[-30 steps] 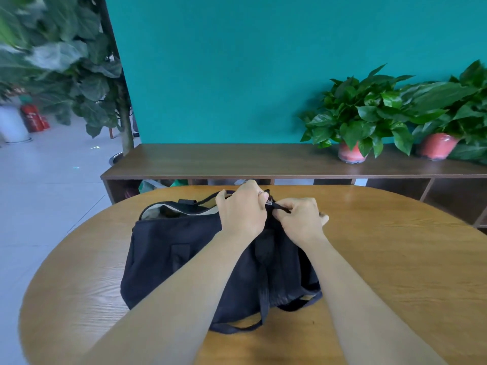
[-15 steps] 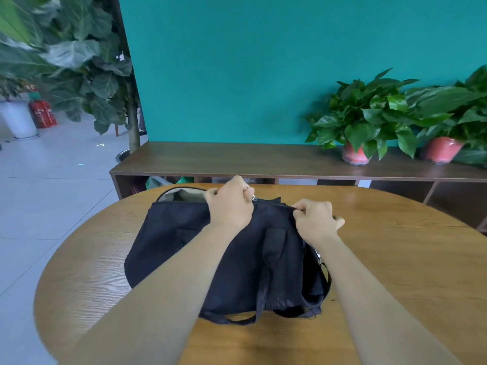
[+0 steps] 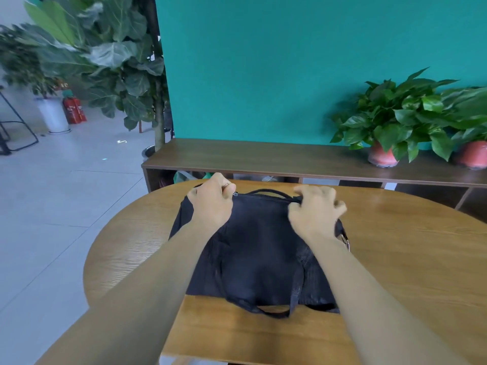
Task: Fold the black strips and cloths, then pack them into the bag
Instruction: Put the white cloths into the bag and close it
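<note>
Black bag (image 3: 259,243) near the table's (image 3: 411,248) far edge. Left hand (image 3: 212,204) pinching its zipper pull (image 3: 235,194); right hand (image 3: 315,210) gripping the bag's top seam.

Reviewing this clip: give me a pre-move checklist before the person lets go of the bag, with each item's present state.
1. Zip run closed between the hands on the black fabric bag: ok, no gap shows there.
2. Zip closed fully to the left end: cannot tell, the left hand covers it.
3. Left-hand grip on the zip pull: ok, fingers pinch at the zip's end.
4. Right hand steadying the bag's right end: ok, fingers curled on the fabric.
5. Strips and cloths packed inside: cannot tell, though none lie on the round wooden table.
6. Bag resting fully on the table: ok.
</note>
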Available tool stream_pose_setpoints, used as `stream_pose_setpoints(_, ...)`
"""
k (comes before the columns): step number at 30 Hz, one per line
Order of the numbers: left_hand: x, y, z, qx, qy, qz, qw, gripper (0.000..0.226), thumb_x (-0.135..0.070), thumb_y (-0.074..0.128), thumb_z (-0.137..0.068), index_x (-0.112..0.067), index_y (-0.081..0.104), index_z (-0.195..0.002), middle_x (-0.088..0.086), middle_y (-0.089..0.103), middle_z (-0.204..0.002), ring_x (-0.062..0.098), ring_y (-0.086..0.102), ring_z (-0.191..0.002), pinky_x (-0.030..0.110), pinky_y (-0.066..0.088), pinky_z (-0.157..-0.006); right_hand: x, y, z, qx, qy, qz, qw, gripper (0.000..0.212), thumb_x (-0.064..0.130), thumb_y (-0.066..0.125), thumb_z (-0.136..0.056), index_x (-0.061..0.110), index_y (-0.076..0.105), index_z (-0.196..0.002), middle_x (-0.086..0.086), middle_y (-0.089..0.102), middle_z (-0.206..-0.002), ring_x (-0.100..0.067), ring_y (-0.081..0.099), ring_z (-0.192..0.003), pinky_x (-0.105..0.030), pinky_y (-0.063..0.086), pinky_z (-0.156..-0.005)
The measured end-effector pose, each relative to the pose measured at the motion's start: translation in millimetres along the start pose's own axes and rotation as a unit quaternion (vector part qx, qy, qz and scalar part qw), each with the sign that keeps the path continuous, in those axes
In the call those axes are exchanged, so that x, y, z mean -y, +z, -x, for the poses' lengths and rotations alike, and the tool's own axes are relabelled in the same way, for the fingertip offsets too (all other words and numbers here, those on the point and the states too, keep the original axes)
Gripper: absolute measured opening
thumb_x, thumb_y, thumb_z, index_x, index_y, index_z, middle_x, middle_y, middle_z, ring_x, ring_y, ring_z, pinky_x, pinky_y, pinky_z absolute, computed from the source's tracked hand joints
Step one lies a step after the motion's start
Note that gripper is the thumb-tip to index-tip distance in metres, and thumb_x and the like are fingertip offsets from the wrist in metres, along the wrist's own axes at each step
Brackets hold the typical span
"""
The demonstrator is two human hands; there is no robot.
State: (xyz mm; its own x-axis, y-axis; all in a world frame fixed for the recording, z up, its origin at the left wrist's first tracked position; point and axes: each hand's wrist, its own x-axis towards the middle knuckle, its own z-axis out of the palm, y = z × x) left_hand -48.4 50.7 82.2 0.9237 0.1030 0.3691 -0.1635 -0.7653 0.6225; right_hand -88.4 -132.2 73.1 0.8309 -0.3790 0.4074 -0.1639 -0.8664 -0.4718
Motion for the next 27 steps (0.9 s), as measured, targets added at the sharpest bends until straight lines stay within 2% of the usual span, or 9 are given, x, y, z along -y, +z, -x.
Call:
stream_pose_setpoints(2, 1.9, -0.3, -0.6, -0.002, 0.01, 0.005, 1.0, 0.021, -0.006, 0.043, -0.098, -0.02, 0.044, -0.083, -0.012, 0.044, -0.069, 0.025, 0.049, -0.092, 0.027, 0.017, -0.073, 33.7, 7.6, 5.8, 0.035, -0.108, 0.004, 0.994, 0.046, 0.023, 0.054, -0.085, 0.028, 0.055, -0.13, 0.005, 0.056, -0.123, -0.017, 0.026, -0.128, -0.047, 0.015, -0.107)
stream_pose_setpoints(4, 3.0, -1.0, -0.7, -0.009, 0.023, 0.005, 1.0, 0.02, -0.012, 0.046, -0.099, -0.022, 0.044, -0.082, -0.011, 0.045, -0.069, 0.022, 0.05, -0.085, 0.028, 0.022, -0.079, 57.9, 18.2, 9.6, 0.06, -0.164, 0.057, 0.983, 0.037, 0.028, 0.053, -0.09, 0.027, 0.058, -0.126, 0.006, 0.058, -0.121, -0.019, 0.028, -0.126, -0.049, 0.017, -0.105)
stream_pose_setpoints(8, 20.3, -10.6, -6.2, -0.034, 0.001, -0.018, 0.999, 0.016, -0.014, 0.045, -0.099, -0.022, 0.048, -0.086, -0.01, 0.046, -0.064, 0.015, 0.045, -0.072, 0.032, 0.021, -0.092, 65.9, 28.5, 7.2, 0.042, -0.135, 0.098, 0.985, 0.021, 0.026, 0.047, -0.096, 0.028, 0.066, -0.104, 0.008, 0.063, -0.105, -0.019, 0.035, -0.116, -0.046, 0.02, -0.098)
stream_pose_setpoints(11, 38.5, -22.9, -12.3, -0.05, -0.048, -0.032, 0.997, 0.014, -0.016, 0.043, -0.1, -0.022, 0.047, -0.087, -0.009, 0.046, -0.064, 0.017, 0.044, -0.073, 0.036, 0.024, -0.096, 58.3, 30.4, 5.8, 0.024, -0.124, 0.079, 0.989, 0.018, 0.023, 0.048, -0.096, 0.027, 0.066, -0.101, 0.009, 0.063, -0.104, -0.017, 0.036, -0.113, -0.045, 0.019, -0.098)
stream_pose_setpoints(15, 49.3, -31.2, -13.5, -0.047, -0.057, -0.059, 0.995, 0.014, -0.02, 0.041, -0.101, -0.02, 0.042, -0.086, -0.005, 0.048, -0.069, 0.016, 0.036, -0.068, 0.038, 0.03, -0.096, 54.8, 32.1, 7.5, 0.004, -0.127, 0.071, 0.989, 0.017, 0.023, 0.048, -0.097, 0.026, 0.064, -0.102, 0.008, 0.063, -0.105, -0.017, 0.038, -0.113, -0.044, 0.016, -0.095)
stream_pose_setpoints(18, 55.2, -31.7, -15.8, -0.056, -0.035, -0.088, 0.994, 0.012, -0.016, 0.043, -0.097, -0.02, 0.043, -0.086, -0.005, 0.05, -0.074, 0.021, 0.047, -0.082, 0.039, 0.027, -0.093, 54.2, 31.5, 8.8, -0.005, -0.13, 0.086, 0.988, 0.021, 0.024, 0.045, -0.098, 0.026, 0.062, -0.108, 0.008, 0.061, -0.109, -0.017, 0.038, -0.114, -0.044, 0.016, -0.098)
stream_pose_setpoints(22, 68.5, -38.6, -20.2, -0.052, -0.068, -0.117, 0.99, 0.009, -0.013, 0.046, -0.095, -0.02, 0.046, -0.089, -0.006, 0.042, -0.075, 0.019, 0.039, -0.087, 0.039, 0.027, -0.092, 50.7, 29.7, 9.2, -0.01, -0.109, 0.065, 0.992, 0.022, 0.024, 0.043, -0.099, 0.027, 0.062, -0.11, 0.008, 0.06, -0.113, -0.017, 0.041, -0.115, -0.045, 0.017, -0.103)
stream_pose_setpoints(25, 73.4, -38.8, -19.2, -0.038, -0.055, -0.107, 0.992, 0.015, -0.012, 0.042, -0.096, -0.02, 0.048, -0.086, -0.005, 0.05, -0.076, 0.024, 0.049, -0.09, 0.037, 0.026, -0.089, 46.7, 29.4, 8.5, -0.002, -0.105, 0.04, 0.994, 0.021, 0.023, 0.044, -0.099, 0.028, 0.062, -0.11, 0.008, 0.06, -0.115, -0.016, 0.042, -0.114, -0.042, 0.017, -0.102)
stream_pose_setpoints(27, 68.3, -35.7, -18.2, -0.052, -0.021, -0.063, 0.996, 0.012, -0.017, 0.046, -0.097, -0.024, 0.055, -0.092, -0.005, 0.059, -0.093, 0.023, 0.052, -0.101, 0.037, 0.024, -0.09, 44.4, 29.4, 7.8, 0.008, -0.107, 0.02, 0.994, 0.02, 0.024, 0.046, -0.099, 0.028, 0.062, -0.11, 0.008, 0.061, -0.116, -0.016, 0.043, -0.114, -0.041, 0.016, -0.103)
